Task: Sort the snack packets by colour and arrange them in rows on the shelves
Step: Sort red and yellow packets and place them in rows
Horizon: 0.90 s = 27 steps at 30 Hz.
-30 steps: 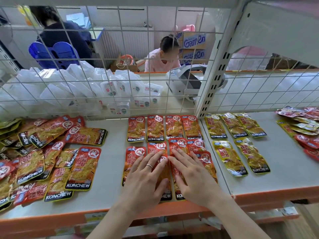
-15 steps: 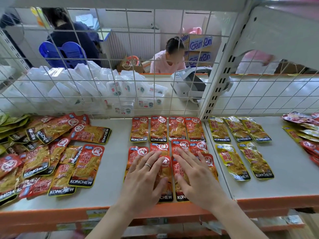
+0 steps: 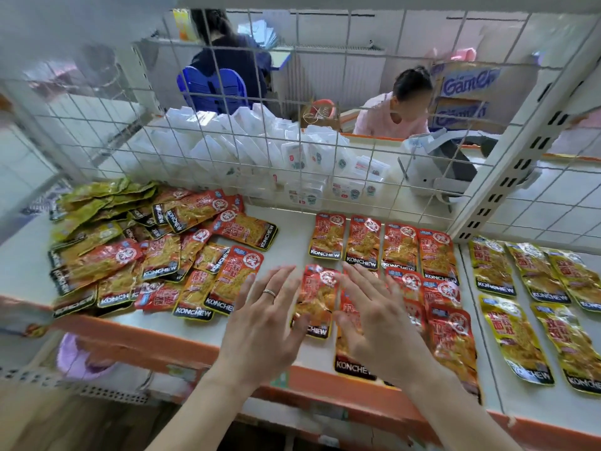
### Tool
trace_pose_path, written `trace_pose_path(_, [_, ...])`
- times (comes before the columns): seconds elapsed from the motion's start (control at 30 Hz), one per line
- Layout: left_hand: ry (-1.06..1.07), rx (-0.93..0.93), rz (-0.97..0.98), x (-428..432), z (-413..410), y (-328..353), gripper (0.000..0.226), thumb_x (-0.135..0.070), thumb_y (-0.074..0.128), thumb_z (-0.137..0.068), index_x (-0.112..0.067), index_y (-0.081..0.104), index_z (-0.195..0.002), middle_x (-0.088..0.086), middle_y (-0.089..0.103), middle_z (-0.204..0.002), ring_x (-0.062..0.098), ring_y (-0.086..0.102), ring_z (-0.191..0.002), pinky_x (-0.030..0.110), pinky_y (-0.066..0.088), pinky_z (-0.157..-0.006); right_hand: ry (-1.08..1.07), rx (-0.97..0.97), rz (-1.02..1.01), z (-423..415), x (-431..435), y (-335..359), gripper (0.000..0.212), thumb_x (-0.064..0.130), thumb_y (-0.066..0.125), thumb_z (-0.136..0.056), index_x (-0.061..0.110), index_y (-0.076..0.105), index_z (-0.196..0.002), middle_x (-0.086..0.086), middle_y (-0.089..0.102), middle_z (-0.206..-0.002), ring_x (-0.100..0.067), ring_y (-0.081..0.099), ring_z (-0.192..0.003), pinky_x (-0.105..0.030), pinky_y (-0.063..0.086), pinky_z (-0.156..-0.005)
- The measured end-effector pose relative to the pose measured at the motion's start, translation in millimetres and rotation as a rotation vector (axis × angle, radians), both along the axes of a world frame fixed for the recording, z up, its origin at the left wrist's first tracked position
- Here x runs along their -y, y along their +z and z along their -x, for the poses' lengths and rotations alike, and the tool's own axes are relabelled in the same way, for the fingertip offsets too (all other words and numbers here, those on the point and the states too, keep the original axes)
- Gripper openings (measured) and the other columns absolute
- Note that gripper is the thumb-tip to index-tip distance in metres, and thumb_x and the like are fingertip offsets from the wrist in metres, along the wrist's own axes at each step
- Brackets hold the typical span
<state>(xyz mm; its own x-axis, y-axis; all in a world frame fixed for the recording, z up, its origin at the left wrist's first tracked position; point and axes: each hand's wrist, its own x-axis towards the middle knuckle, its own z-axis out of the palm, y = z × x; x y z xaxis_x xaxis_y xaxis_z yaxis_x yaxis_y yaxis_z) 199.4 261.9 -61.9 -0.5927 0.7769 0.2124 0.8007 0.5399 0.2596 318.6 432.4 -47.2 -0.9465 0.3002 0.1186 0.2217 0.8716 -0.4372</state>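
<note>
Your left hand and right hand spread their fingers wide, holding nothing, at the front red packets on the shelf (a mixed pile lies to their left, yellow packets right).

Back row: four red packets; beside them, five yellow packets; the mixed heap defies counting.

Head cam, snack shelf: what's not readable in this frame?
1. Front red row: head view, left hand and right hand cover part; count unclear.
2. Hand contact with packets: motion blur, cannot tell.
3. Mixed pile: overlapping packets hide lower ones.
4. Yellow packets: cut by right edge.
5. White packs: print too small.
</note>
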Motion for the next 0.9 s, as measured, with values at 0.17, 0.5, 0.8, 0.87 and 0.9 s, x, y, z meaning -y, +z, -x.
trace_pose_path(0.17, [0.099,-0.023,-0.022,37.4,19.2,6.1,0.057,-0.052,0.039,-0.096,-0.021,0.05,-0.142,-0.004,0.043,-0.154,0.017,0.034,-0.145,0.043,0.019,-0.121,0.05,-0.017,-0.008,28.4,30.1,9.5,0.06,0.044,0.044,-0.092,0.027,0.039,-0.15,0.015,0.025,-0.16,-0.004,0.013,-0.15,-0.046,0.003,-0.122])
trace_pose_path(0.5, [0.19,-0.024,-0.032,142.4,89.8,17.2,0.061,-0.058,0.037,-0.094,-0.022,0.053,-0.141,-0.002,0.044,-0.154,0.02,0.037,-0.144,0.045,0.018,-0.121,0.0,0.016,-0.104,98.7,115.6,26.6,0.071,0.066,0.029,-0.087,0.03,0.039,-0.148,0.011,0.028,-0.16,-0.016,0.022,-0.149,-0.056,0.012,-0.117])
trace_pose_path(0.8, [0.148,-0.008,-0.064,233.7,162.3,21.6,0.064,-0.063,0.035,-0.093,-0.026,0.051,-0.144,-0.004,0.041,-0.155,0.02,0.033,-0.145,0.05,0.02,-0.121,-0.117,0.07,-0.101,146.1,200.1,33.8,0.077,0.067,0.024,-0.083,0.032,0.032,-0.152,0.014,0.019,-0.162,-0.009,0.008,-0.151,-0.055,0.012,-0.119])
trace_pose_path(0.87, [0.131,-0.001,-0.072,248.2,173.6,22.8,0.063,-0.062,0.035,-0.093,-0.028,0.051,-0.143,-0.004,0.041,-0.155,0.02,0.033,-0.146,0.051,0.022,-0.12,-0.144,0.066,-0.098,153.0,218.7,35.2,0.081,0.068,0.021,-0.08,0.032,0.032,-0.152,0.013,0.019,-0.162,-0.009,0.008,-0.151,-0.053,0.01,-0.12])
trace_pose_path(0.9, [0.125,-0.003,-0.076,255.3,177.7,24.0,0.062,-0.062,0.036,-0.092,-0.029,0.052,-0.142,-0.004,0.042,-0.155,0.02,0.034,-0.145,0.051,0.022,-0.12,-0.154,0.056,-0.1,155.5,227.6,36.0,0.081,0.068,0.021,-0.08,0.032,0.034,-0.152,0.012,0.02,-0.162,-0.009,0.009,-0.151,-0.051,0.009,-0.119])
